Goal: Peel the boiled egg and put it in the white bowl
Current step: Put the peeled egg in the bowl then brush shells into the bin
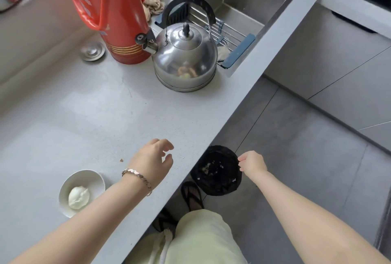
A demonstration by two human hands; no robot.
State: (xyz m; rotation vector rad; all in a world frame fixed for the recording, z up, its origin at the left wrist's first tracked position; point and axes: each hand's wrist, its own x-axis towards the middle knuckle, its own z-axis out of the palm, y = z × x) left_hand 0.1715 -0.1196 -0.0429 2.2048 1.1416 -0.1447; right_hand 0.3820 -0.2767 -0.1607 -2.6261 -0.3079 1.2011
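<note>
Egg peeled and in the bowl; I judge only the shell clean-up is left.

The egg lies bare inside the white bowl, close to the front edge of the tabletop. The left hand hovers palm down just inside that edge, its fingers loosely curved, the grip apart and holding nothing. The right hand reaches past the edge, low over the black bin on the floor, with its fingers drawn together; I cannot tell if this grip pinches something. The next move probably needs a fine pinch on the shell crumb beside the left wrist. The kettle stands farther back.
</note>
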